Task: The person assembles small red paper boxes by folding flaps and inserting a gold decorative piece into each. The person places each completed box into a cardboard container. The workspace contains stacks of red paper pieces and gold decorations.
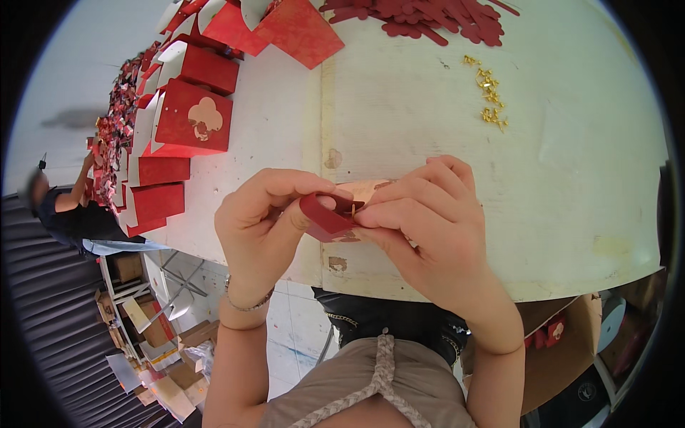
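Over the near part of the table, my left hand [257, 217] is closed round a small dark-red paper box [325, 222]. Its thumb lies along the side of the box and its fingers curl over the far edge. My right hand [435, 214] pinches the opposite edge of the box with thumb and forefinger. Between the hands, a thin gold prong [353, 210] of a fastener shows at the box's inner side. A copper-coloured foil surface [360, 190] shows behind the box, partly hidden by my fingers.
Gold paper fasteners [491, 93] lie scattered at the far right. Dark-red flower-ended paper strips [442, 21] are piled at the far edge. Red boxes [193, 118] line the left side. Another person [64, 210] works at far left. A cardboard carton [571, 349] stands below right.
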### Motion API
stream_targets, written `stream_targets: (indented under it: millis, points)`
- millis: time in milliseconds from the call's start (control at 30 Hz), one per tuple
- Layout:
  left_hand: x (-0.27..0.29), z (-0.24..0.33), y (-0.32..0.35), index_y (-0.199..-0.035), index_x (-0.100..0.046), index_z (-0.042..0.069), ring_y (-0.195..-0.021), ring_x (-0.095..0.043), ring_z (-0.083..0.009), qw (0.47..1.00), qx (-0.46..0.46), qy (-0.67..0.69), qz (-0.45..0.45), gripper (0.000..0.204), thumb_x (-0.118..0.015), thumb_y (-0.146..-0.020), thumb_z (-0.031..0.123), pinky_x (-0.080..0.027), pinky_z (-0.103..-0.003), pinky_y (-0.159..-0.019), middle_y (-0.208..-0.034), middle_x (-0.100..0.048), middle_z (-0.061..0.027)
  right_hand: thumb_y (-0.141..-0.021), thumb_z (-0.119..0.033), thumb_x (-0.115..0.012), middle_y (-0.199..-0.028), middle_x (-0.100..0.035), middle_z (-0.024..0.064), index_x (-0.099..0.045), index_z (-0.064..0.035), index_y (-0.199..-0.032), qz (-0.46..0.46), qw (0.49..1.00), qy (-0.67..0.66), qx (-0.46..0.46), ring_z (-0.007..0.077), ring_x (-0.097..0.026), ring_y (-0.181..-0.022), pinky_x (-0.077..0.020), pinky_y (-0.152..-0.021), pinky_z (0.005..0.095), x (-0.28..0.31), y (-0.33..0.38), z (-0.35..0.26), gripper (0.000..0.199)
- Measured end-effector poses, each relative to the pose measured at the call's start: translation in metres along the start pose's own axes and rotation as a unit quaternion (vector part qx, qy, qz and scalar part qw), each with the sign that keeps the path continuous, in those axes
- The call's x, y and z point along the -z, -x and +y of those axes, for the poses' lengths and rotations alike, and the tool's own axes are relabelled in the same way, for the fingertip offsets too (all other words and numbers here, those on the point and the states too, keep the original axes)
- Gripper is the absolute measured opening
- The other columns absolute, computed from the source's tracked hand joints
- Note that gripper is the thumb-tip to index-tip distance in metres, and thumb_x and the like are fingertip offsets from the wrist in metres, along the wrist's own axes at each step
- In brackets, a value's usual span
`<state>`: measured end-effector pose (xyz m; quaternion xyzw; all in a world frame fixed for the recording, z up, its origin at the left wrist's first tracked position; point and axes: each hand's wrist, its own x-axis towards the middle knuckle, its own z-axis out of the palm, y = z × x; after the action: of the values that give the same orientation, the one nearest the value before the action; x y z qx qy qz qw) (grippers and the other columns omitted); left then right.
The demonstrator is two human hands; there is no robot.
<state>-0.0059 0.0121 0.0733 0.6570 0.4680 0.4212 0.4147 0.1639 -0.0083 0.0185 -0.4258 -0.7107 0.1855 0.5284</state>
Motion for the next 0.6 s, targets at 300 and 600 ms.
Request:
stream_targets:
  millis: [300, 600]
  points:
    - [0.007, -0.022, 0.001, -0.090, -0.051, -0.001, -0.071, -0.066, -0.0186, 0.996, -0.085, -0.032, -0.019, 0.020, -0.059, -0.092, 0.017, -0.055, -0.028, -0.068, -0.080, -0.066, -0.0150, -0.068, -0.011, -0.075, -0.090, -0.065, -0.0064, -0.064, -0.0130, -0.082, -0.018, 1.000, -0.001, -0.015, 0.0148, -0.055, -0.079, -0.0347, -0.081, 0.0378, 0.004, -0.004, -0.004, 0.019]
    - [0.004, -0.025, 0.006, -0.093, -0.048, 0.000, -0.072, -0.066, -0.0188, 0.995, -0.098, -0.014, -0.010, 0.023, -0.059, -0.092, 0.020, -0.055, -0.029, -0.069, -0.082, -0.066, -0.0158, -0.067, -0.010, -0.075, -0.091, -0.065, -0.0066, -0.064, -0.0127, -0.084, -0.017, 1.000, 0.005, -0.016, 0.0142, -0.055, -0.078, -0.0345, -0.082, 0.0372, 0.003, -0.003, -0.003, 0.021]
